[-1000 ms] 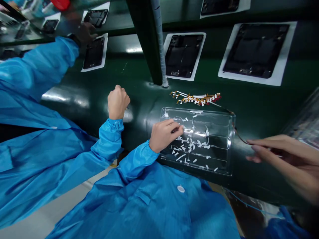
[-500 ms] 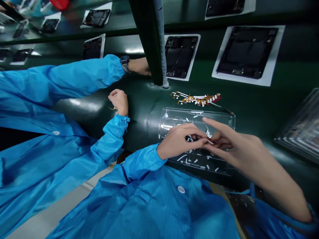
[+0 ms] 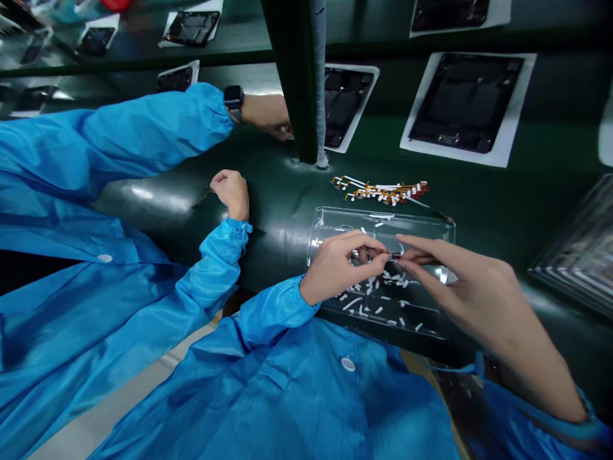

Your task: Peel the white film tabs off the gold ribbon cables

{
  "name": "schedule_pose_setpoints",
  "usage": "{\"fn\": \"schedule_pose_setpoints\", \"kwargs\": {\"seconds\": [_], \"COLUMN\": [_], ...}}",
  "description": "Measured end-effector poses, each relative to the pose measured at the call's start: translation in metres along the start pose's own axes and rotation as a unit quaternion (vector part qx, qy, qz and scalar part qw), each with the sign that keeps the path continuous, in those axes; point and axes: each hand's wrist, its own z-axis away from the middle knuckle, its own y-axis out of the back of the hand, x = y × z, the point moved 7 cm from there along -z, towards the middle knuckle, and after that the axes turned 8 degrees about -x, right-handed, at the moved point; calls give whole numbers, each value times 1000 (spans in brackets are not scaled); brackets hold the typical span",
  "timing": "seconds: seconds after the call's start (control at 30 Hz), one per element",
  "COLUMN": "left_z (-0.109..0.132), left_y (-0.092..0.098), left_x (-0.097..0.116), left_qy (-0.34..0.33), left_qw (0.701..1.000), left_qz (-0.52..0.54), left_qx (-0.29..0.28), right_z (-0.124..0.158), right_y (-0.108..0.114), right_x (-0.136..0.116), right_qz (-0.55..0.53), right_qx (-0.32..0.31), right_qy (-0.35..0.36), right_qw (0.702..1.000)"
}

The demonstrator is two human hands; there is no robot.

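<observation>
Over the clear plastic tray (image 3: pixel 383 213), my left hand (image 3: pixel 342 265) pinches a small flex cable (image 3: pixel 393 255) between thumb and fingertips. My right hand (image 3: pixel 469 281) meets it from the other side, closed on the cable's dark end, its index finger stretched out above. Fingers hide most of the cable. White paper-like strips (image 3: pixel 378 310) lie scattered in the tray below both hands. Just beyond the tray is a pile of orange and white flex cables (image 3: pixel 380 190).
A green post (image 3: pixel 299 89) rises from the green work surface. Tablet-like housings (image 3: pixel 467 102) lie on white sheets behind. Stacked clear trays (image 3: pixel 579 246) stand at right. On the left, a co-worker's hand (image 3: pixel 233 193) holds a thin piece; their other arm (image 3: pixel 263 110) reaches behind the post.
My hands have come slightly up, and the right fingers now sit at the cable's end. The housings on the surface behind have shifted a little left. The co-worker's watch arm has moved slightly.
</observation>
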Motion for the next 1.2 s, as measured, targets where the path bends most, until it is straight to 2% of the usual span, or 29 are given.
{"fn": "schedule_pose_setpoints", "kwargs": {"seconds": [0.3, 0.53, 0.73, 0.83, 0.93, 1.0, 1.07, 1.2], "left_z": [1, 2, 2, 1, -2, -4, -5, -3], "left_y": [4, 2, 1, 1, 1, 2, 4, 6], "left_x": [-5, -5, 2, 0, -8, -14, -17, -16], "left_qy": [6, -7, -34, -25, 5, 27, 39, 29], "left_qw": [1000, 999, 996, 998, 999, 996, 995, 999], "left_qz": [23, -38, -80, -57, -1, 46, 67, 13], "left_qx": [14, -13, -6, -18, -52, -65, -55, -2], "right_z": [-5, -2, -3, -2, 2, 6, 8, 6], "right_y": [-7, -7, -11, -18, -23, -26, -28, -26], "right_x": [-6, -21, -39, -41, -45, -47, -48, -42], "right_qz": [5, 95, 246, 295, 349, 350, 332, 241], "right_qx": [-13, 42, 98, 115, 139, 158, 174, 176], "right_qy": [-14, 20, 96, 104, 122, 142, 157, 125], "right_qw": [1000, 994, 960, 943, 919, 912, 914, 946]}}
